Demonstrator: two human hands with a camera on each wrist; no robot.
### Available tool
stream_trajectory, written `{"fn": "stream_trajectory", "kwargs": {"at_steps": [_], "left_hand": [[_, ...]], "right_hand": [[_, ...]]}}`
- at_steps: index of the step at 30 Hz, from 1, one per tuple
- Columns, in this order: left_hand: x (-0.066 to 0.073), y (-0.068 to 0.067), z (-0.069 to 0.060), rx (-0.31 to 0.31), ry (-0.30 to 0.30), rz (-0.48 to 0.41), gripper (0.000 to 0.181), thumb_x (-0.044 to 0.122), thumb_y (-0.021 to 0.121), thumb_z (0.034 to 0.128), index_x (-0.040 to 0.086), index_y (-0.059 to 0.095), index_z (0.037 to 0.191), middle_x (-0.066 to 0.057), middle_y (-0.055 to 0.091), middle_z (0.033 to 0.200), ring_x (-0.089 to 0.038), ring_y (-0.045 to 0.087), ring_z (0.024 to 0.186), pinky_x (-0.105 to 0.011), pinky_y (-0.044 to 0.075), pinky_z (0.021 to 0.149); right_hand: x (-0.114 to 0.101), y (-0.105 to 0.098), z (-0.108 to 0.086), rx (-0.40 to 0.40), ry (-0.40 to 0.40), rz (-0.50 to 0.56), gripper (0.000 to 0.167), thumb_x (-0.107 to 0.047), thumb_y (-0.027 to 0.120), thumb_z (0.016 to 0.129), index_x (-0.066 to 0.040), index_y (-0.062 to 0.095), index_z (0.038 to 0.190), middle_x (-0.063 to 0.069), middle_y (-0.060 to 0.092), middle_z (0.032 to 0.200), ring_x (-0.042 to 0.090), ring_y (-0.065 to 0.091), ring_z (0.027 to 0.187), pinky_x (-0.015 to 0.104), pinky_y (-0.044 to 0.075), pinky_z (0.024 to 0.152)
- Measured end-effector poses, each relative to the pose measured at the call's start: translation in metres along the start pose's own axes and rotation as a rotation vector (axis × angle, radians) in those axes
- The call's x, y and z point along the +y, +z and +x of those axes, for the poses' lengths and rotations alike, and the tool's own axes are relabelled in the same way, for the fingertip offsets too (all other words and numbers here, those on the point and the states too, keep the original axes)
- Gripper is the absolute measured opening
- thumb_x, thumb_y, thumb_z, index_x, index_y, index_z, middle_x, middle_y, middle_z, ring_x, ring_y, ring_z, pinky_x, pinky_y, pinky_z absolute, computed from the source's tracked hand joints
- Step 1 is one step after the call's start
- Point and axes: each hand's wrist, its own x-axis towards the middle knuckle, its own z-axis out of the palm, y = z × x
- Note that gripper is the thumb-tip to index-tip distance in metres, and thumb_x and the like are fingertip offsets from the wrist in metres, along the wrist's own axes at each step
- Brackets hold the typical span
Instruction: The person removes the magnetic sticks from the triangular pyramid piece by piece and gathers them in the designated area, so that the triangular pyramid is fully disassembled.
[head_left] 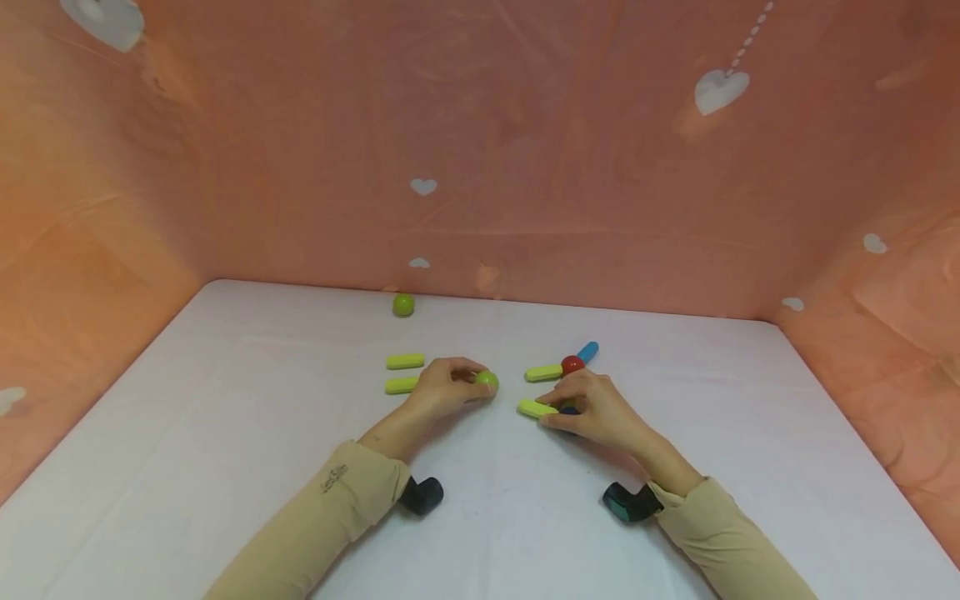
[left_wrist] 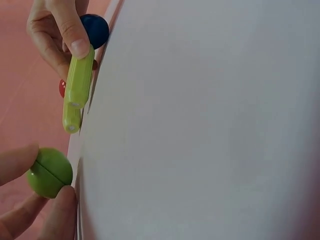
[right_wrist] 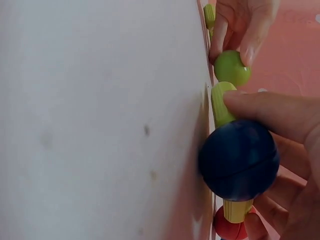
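Between its thumb and fingertips my left hand (head_left: 447, 388) pinches a green ball (head_left: 487, 382), also seen in the left wrist view (left_wrist: 50, 172). My right hand (head_left: 600, 410) grips a yellow-green stick (head_left: 534, 408) joined to a dark blue ball (right_wrist: 239, 160); a yellow piece (right_wrist: 237, 210) shows on the ball's other side in the right wrist view. The stick's free end points toward the green ball, with a gap between them. Just behind the right hand lies a red ball (head_left: 572, 365) with a yellow-green stick (head_left: 543, 372) and a blue stick (head_left: 588, 352) at it.
Two yellow-green sticks (head_left: 405, 361) (head_left: 401, 385) lie left of the left hand, the nearer partly behind it. Another green ball (head_left: 403, 305) sits near the back edge of the white table (head_left: 480, 533). Orange cloth with hearts (head_left: 525, 150) stands behind and at both sides.
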Motion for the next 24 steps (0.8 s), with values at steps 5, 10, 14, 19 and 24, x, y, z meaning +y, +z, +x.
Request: {"fn": "stream_trajectory", "kwargs": {"at_steps": [5,10,14,19,24], "left_hand": [[0.006,0.002,0.006,0.042,0.010,-0.005,0.032,0.017,0.075,0.0817,0.009,0.070,0.112,-0.008,0.063,0.105,-0.021,0.054,0.096,-0.031,0.044,0.081],[0.013,0.005,0.013,0.070,0.010,-0.041,0.032,0.017,0.073,0.0843,0.008,0.068,0.115,-0.009,0.062,0.107,-0.022,0.053,0.099,-0.033,0.045,0.084],[0.018,0.007,0.019,0.095,0.018,-0.045,0.033,0.017,0.071,0.0859,0.006,0.066,0.117,-0.010,0.062,0.107,-0.023,0.053,0.099,-0.035,0.045,0.087],[0.020,0.010,0.027,0.134,0.036,-0.043,0.034,0.018,0.070,0.0857,0.004,0.066,0.116,-0.011,0.064,0.104,-0.024,0.055,0.099,-0.035,0.045,0.087],[0.022,0.012,0.035,0.165,0.023,-0.085,0.034,0.020,0.071,0.0854,0.004,0.066,0.116,-0.011,0.064,0.106,-0.024,0.056,0.102,-0.035,0.046,0.088]], "right_hand": [[0.001,0.000,0.001,-0.002,-0.002,0.001,0.022,-0.017,0.081,0.077,-0.008,0.076,0.097,-0.001,0.068,0.089,0.009,0.049,0.076,0.022,0.039,0.065],[0.000,0.000,0.002,0.000,-0.012,-0.007,0.022,-0.017,0.080,0.077,-0.008,0.077,0.097,-0.001,0.068,0.088,0.009,0.051,0.077,0.022,0.041,0.066],[-0.001,0.001,0.002,0.008,-0.028,-0.018,0.022,-0.017,0.081,0.076,-0.008,0.077,0.096,-0.002,0.069,0.087,0.009,0.052,0.076,0.022,0.040,0.066],[-0.002,0.002,0.002,0.026,-0.043,-0.029,0.021,-0.016,0.081,0.076,-0.008,0.077,0.095,-0.002,0.069,0.087,0.011,0.053,0.078,0.023,0.040,0.067],[-0.002,0.003,0.000,0.037,-0.053,-0.040,0.020,-0.016,0.080,0.077,-0.008,0.077,0.095,-0.001,0.068,0.087,0.012,0.054,0.079,0.023,0.039,0.068]]}}
